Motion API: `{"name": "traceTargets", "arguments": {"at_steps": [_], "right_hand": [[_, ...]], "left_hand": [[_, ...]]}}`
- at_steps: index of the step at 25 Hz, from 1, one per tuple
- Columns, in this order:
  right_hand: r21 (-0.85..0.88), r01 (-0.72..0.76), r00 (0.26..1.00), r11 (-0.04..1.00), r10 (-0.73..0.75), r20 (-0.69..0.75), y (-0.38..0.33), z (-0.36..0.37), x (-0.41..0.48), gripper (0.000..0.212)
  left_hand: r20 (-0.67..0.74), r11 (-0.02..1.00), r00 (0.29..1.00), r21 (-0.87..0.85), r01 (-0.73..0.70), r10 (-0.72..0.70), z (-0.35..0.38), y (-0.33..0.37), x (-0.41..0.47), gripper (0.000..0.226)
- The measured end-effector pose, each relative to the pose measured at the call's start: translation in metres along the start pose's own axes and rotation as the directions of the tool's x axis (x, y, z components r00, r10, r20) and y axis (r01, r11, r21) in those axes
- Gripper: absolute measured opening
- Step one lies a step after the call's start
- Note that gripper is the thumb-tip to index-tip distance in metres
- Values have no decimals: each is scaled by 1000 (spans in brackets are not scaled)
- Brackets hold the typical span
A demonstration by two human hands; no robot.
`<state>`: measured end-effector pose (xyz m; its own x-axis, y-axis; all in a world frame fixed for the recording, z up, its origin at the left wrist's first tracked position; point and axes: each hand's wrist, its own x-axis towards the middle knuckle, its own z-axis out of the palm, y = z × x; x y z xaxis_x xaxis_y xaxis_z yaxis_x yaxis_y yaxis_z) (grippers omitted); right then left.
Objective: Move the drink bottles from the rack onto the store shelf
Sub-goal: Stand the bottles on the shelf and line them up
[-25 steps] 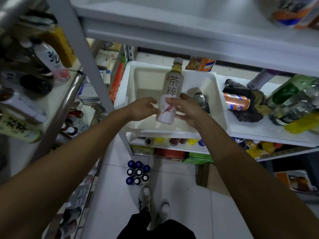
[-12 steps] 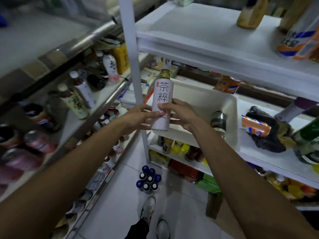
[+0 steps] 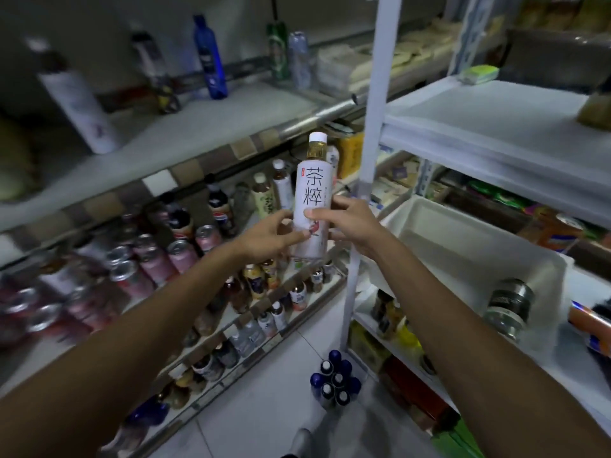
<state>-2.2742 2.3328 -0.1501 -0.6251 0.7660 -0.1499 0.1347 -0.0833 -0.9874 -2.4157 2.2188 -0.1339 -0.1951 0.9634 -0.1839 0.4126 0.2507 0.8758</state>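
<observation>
Store shelf (image 3: 205, 127) beyond upright bottle (image 3: 312, 193) in left hand (image 3: 269, 238), right hand (image 3: 352, 226).

Both bare forearms reach forward from the lower corners and meet near the middle of the view. The left hand (image 3: 271, 238) grips the lower part of the bottle (image 3: 312, 193) from its left side, fingertips curled against it. The right hand (image 3: 350, 226) holds it from the right (thumb laid across the front, fingers wrapped behind), wrist straight.
</observation>
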Motion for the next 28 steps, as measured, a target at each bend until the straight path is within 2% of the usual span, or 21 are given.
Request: {"name": "traceTargets", "arguments": {"at_steps": [5, 9, 15, 17, 21, 26, 28], "right_hand": [[-26, 103, 981, 994, -98, 170, -46, 58, 22, 44], [8, 158, 958, 987, -156, 242, -74, 103, 38, 51], [44, 278, 899, 960, -276, 340, -112, 166, 60, 57], [-9, 329, 881, 944, -303, 364, -126, 186, 63, 58], [-126, 416, 857, 900, -342, 386, -151, 222, 73, 73], [-194, 479, 830, 856, -370, 417, -184, 245, 100, 65], [-206, 472, 840, 857, -367, 399, -184, 254, 113, 61]], "left_hand": [[-219, 944, 971, 330, -15, 92, -54, -3, -39, 52], [-325, 905, 926, 423, -37, 190, -97, -4, -61, 54], [-540, 948, 807, 310, -71, 238, -150, -19, -81, 62], [-578, 952, 772, 284, -113, 264, -166, -23, -84, 61], [-651, 950, 697, 273, -152, 299, -198, -33, -86, 55], [-723, 943, 610, 298, -147, 324, -240, -50, -80, 52], [-718, 948, 629, 297, -112, 299, -254, -66, -79, 49]]}}
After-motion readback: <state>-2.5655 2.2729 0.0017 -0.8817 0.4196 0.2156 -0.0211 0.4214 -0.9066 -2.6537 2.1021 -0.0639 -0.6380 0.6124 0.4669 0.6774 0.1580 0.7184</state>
